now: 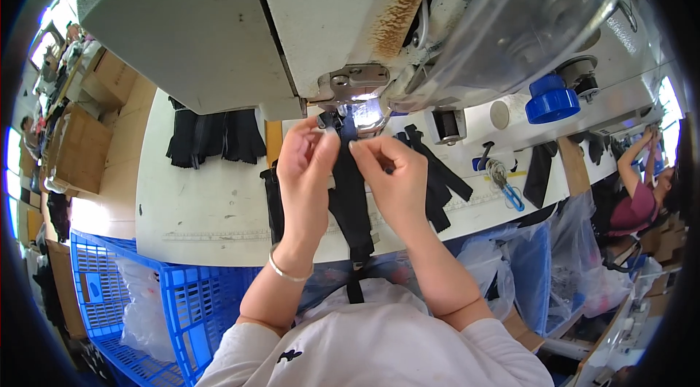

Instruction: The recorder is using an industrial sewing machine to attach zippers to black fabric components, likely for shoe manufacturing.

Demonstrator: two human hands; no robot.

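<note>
Both of my hands are raised close together under the head of a sewing machine [357,84], just in front of its lit metal presser foot area. My left hand [308,161] pinches the upper end of a black zipper [351,205] between thumb and fingertips. On the other side of the same strip, my right hand [397,172] is closed in a pinch at its edge. The zipper hangs down between my wrists past the table edge. A small dark blue piece [348,127] shows at the fingertips; its exact kind is hard to make out.
More black zippers lie on the white table [197,205]: a row [215,138] at left, others [437,186] at right. Blue-handled thread snips [508,189] rest beyond. A blue knob-like spool [552,99] sits on the machine. Blue crates [171,314] stand below; another person [634,201] is far right.
</note>
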